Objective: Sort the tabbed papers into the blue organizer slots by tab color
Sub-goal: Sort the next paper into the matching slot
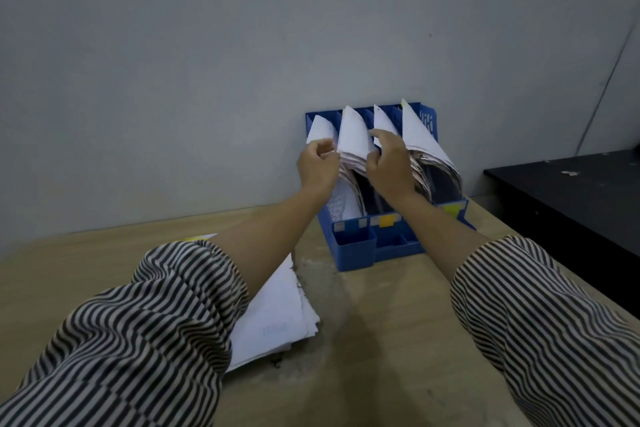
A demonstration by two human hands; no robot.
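A blue organizer (356,250) stands on the wooden table against the wall, its slots filled with leaning white papers. My left hand (317,168) pinches the edge of the papers in the leftmost slot (320,130). My right hand (389,163) reaches into the middle of the organizer, fingers curled among the sheets of the second stack (353,133) and third stack (382,121). The rightmost stack (419,135) leans untouched and shows a yellow tab at its top. Yellow labels (386,220) mark the slot fronts. A pile of loose white papers (277,315) lies flat on the table under my left forearm.
The grey wall rises directly behind the organizer. A black table (571,198) stands to the right, separated by a gap. The wooden table (374,340) has a worn, stained patch in front of the organizer. A small open compartment (353,239) sits at the organizer's front.
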